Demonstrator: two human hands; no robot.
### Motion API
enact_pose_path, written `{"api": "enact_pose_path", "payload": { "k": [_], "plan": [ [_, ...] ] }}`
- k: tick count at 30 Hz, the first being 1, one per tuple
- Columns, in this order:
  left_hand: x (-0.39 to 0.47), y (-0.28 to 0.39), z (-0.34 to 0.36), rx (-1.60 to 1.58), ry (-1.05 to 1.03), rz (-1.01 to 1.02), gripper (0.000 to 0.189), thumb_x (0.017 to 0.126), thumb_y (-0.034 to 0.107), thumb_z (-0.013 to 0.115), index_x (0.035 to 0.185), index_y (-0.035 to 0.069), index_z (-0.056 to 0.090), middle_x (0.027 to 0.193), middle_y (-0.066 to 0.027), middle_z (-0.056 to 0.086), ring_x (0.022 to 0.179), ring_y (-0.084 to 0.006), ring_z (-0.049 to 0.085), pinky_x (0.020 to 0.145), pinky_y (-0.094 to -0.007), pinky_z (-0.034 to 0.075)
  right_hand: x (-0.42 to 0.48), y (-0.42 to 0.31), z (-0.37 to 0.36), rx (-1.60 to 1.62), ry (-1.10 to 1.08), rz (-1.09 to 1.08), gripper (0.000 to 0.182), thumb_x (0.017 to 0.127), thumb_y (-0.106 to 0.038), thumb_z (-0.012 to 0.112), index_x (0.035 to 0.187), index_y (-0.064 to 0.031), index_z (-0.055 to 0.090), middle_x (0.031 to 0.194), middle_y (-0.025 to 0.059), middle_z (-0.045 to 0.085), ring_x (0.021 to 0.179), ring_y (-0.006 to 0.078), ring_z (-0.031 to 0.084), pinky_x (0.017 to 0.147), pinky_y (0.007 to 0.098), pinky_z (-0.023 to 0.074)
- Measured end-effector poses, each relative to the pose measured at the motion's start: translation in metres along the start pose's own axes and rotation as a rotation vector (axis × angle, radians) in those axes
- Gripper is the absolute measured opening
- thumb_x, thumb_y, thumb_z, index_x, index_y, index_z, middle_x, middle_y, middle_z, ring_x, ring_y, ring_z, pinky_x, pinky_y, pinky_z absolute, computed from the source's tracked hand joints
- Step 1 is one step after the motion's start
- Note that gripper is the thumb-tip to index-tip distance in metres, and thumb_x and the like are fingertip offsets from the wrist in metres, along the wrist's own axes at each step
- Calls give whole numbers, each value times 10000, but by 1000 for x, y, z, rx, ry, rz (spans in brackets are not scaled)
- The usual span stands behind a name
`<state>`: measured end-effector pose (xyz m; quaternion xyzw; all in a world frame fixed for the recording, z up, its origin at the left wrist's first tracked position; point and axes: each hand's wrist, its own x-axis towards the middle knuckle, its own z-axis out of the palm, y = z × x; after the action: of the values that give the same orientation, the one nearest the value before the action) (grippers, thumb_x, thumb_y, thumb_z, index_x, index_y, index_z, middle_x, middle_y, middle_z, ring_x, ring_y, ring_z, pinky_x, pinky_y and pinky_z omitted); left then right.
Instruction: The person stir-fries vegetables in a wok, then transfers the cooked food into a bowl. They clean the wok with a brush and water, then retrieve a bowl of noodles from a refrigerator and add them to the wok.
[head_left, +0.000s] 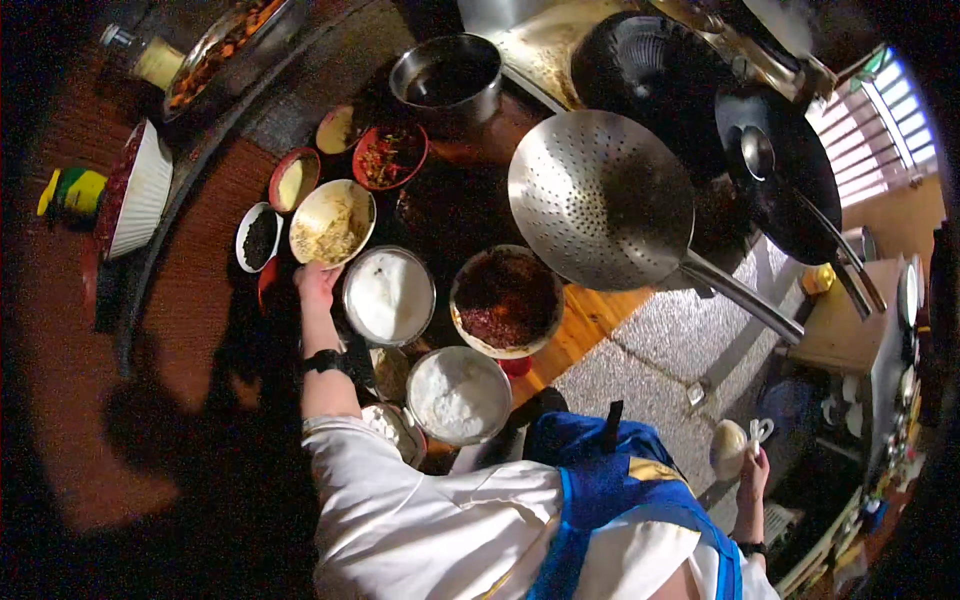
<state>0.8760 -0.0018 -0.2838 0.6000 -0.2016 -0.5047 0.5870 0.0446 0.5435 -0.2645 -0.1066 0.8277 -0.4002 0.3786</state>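
Observation:
My left hand (319, 285) grips the near rim of a pale bowl (333, 223) with yellowish granular food in it. Around it stand a small white dish of black grains (259, 238), a red bowl with a pale yellow content (294, 180) and a red bowl of dried red chillies (390, 156). A round container of white powder or granules (389, 296) is just right of the hand. At lower right, away from the bowls, my right hand (756, 466) holds white loops attached to a pale rounded item (728, 450), perhaps a tied bag.
A large perforated metal strainer (600, 199) lies across the counter, its handle over the floor. Nearby are a dark red seasoning bowl (508, 301), another white powder container (459, 395), a steel pot (448, 79) and black woks (652, 75). A metal ladle (757, 153) rests in the right wok.

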Motion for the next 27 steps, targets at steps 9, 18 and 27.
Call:
{"api": "enact_pose_path", "payload": {
  "k": [9,18,27],
  "plan": [
    [-147,76,80,82,-7,134,420,865,63,480,1264,-62,435,1242,-232,508,1148,-361,509,975,-468,452,32,68,-55,53,141,54,267,849,-111,647,1099,-30,603,823,-10,624,634,63,513,538,209,395],
    [-318,74,361,165,-446,247,385,894,137,476,1256,6,490,1257,-127,530,1131,-240,512,906,-391,439,122,91,-143,257,217,-52,252,834,-127,632,1060,-17,613,874,17,635,788,109,568,708,258,463],
    [-468,1,674,286,-635,177,270,860,139,517,1078,-6,583,1020,-97,646,861,-173,643,705,-322,559,265,10,-308,87,207,-309,259,841,-129,602,1065,1,597,875,34,636,808,104,562,748,259,455]
  ]
}}
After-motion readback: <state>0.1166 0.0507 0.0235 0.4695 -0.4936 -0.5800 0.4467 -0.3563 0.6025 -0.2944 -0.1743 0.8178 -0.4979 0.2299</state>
